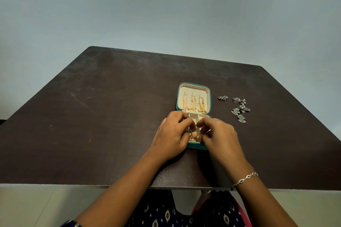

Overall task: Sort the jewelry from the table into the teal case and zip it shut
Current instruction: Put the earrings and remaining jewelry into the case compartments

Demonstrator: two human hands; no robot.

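Observation:
The teal case (209, 97) lies open on the dark table (110, 116), its cream lid holding three gold chains (193, 104). Both hands hover over the lower tray. My left hand (171, 136) and my right hand (219, 138) have curled fingers that meet at a rose-gold jewelry piece (193, 135) in a front compartment; which hand pinches it is unclear. Most of the tray is hidden under the hands. Silver jewelry pieces (240, 109) lie on the table to the right of the case, with a small silver piece (222, 97) nearer the lid.
The table's front edge (129, 187) runs just before my body. A silver bracelet (246, 178) sits on my right wrist. A plain grey wall stands behind the table.

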